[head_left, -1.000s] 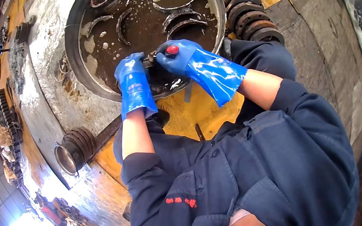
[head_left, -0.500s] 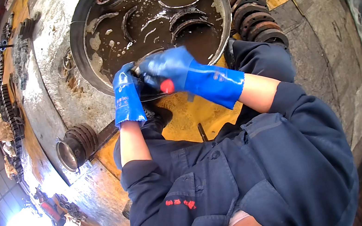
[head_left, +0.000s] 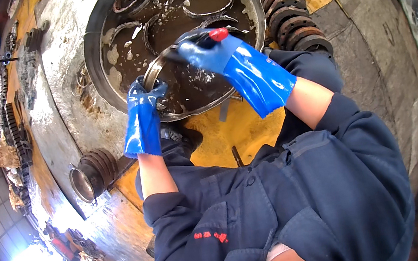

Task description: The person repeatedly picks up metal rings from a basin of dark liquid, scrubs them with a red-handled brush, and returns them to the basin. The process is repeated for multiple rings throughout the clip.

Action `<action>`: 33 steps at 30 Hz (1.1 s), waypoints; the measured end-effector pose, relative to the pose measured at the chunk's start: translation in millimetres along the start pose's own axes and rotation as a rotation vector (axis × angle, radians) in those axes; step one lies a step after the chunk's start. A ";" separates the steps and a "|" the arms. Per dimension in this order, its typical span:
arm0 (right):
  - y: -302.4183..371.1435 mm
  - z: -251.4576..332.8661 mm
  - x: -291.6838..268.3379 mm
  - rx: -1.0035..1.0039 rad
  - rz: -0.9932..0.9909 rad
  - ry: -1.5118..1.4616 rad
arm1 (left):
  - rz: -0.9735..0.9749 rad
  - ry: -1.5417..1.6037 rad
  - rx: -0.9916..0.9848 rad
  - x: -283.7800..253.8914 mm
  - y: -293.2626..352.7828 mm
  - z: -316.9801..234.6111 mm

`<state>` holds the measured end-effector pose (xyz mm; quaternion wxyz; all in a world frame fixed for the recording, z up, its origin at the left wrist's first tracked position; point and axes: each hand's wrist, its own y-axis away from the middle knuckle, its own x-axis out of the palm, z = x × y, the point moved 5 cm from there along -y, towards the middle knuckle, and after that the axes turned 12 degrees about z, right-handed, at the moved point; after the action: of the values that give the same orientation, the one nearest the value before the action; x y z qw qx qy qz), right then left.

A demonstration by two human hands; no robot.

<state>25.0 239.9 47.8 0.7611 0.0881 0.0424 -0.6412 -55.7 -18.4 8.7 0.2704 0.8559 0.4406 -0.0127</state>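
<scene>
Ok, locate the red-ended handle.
In the head view, the red-ended handle is in the gloved right hand, over the right half of the round basin.

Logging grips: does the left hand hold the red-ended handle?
No: the red-ended handle is in the blue-gloved right hand; the left hand holds a curved metal piece.

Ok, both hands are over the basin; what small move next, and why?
Probably draw the red-ended tool lightly down the curved metal piece toward the left hand. That hand grips the piece's lower end, while the right hand has the tool at or near its upper end, above the basin.
</scene>
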 end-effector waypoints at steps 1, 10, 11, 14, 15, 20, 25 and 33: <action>-2.8 15.9 6.8 -0.055 0.059 -0.042 | -0.001 0.011 -0.010 2.8 1.8 -5.4; -30.2 15.3 -12.6 0.092 -0.148 -0.199 | -0.158 0.375 0.119 -20.9 11.8 -5.3; -31.5 0.7 -20.4 0.292 -0.211 -0.224 | -0.169 0.355 0.102 -27.7 14.3 -8.2; -15.5 -27.4 -12.6 0.265 -0.298 -0.578 | -0.139 0.651 0.186 -33.0 17.1 -17.0; -10.6 -30.4 -7.7 0.250 -0.317 -0.694 | -0.067 0.745 0.231 -39.0 15.1 -12.8; 22.8 -9.2 12.2 0.384 -0.225 -0.638 | -0.091 0.767 0.170 -45.0 2.0 9.6; 3.3 -42.4 10.0 0.635 -0.132 0.009 | -0.022 0.703 0.041 -32.6 -10.6 21.6; 9.3 8.8 3.8 0.088 -0.258 -0.722 | -0.049 0.998 0.011 -0.5 -13.1 18.6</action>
<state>34.3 236.0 56.5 0.6356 -0.1168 -0.2449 -0.7228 -61.9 -21.5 -12.9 0.0215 0.7485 0.5360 0.3898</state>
